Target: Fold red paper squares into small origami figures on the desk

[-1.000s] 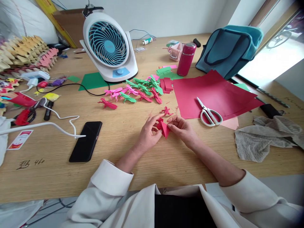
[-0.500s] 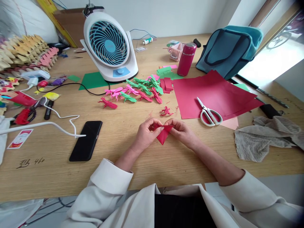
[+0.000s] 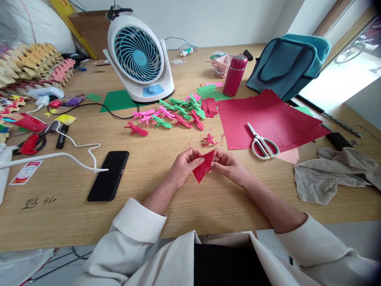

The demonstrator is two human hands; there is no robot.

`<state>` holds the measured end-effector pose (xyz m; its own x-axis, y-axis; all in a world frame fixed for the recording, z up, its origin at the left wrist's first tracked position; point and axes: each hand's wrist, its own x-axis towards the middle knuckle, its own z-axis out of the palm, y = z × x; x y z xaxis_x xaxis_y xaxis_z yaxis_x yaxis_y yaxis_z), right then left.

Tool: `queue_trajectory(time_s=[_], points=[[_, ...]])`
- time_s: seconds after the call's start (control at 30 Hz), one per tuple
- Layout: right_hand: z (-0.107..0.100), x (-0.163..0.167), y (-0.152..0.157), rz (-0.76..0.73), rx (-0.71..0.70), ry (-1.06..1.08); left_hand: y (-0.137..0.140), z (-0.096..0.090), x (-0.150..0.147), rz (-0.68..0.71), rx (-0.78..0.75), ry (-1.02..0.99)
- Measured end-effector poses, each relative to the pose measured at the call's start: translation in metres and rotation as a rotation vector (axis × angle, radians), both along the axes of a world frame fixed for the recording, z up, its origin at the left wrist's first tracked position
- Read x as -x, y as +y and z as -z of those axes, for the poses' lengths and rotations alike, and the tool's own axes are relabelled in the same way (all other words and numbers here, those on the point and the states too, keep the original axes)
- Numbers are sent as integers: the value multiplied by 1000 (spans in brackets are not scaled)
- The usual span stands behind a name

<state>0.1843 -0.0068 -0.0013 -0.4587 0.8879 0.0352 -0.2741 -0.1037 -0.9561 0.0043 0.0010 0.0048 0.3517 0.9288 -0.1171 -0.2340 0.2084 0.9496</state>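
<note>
A folded piece of red paper (image 3: 203,168), shaped like a narrow diamond, is held just above the table between both hands. My left hand (image 3: 185,167) pinches its left side, thumb lying on the front face. On the right edge, my right hand (image 3: 225,163) grips it with thumb and fingers; some fingertips are hidden behind the paper. Just beyond the hands lies a small red folded paper figure (image 3: 209,140). Farther back sits a pile of green, pink and red folded paper figures (image 3: 178,112), beside small red paper pieces (image 3: 210,107).
White-handled scissors (image 3: 262,143) lie on large red paper sheets (image 3: 268,115) at the right. A black phone (image 3: 108,176) and a white cable (image 3: 74,159) are on the left. Behind stand a fan (image 3: 139,59), a red flask (image 3: 235,75) and a blue bag (image 3: 287,65). A crumpled cloth (image 3: 320,174) lies far right.
The red paper has gone from a downward-pointing triangle to a taller, tilted diamond with its upper tip raised. Both hands keep hold of it, nearly in place.
</note>
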Motion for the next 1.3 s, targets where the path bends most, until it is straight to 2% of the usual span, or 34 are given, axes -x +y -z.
queue_trajectory(time_s=[0.2, 0.5, 0.7, 1.0, 1.13, 1.2, 1.3], points=[[-1, 2, 0, 6, 33, 29, -2, -1, -2, 21, 93, -117], [2, 2, -2, 39, 48, 17, -2, 1, -1, 84, 65, -104], [1, 4, -3, 56, 29, 22, -3, 0, -2, 115, 16, -59], [10, 4, -1, 78, 21, -2, -1, -1, -1, 49, -171, 146], [10, 1, 0, 115, -71, -8, 0, -1, 1, -5, -171, 180], [7, -2, -1, 172, -179, -74, 1, -2, 1, -13, -148, 160], [1, -8, -4, 223, -399, -283, 1, -3, 1, 2, -98, 115]])
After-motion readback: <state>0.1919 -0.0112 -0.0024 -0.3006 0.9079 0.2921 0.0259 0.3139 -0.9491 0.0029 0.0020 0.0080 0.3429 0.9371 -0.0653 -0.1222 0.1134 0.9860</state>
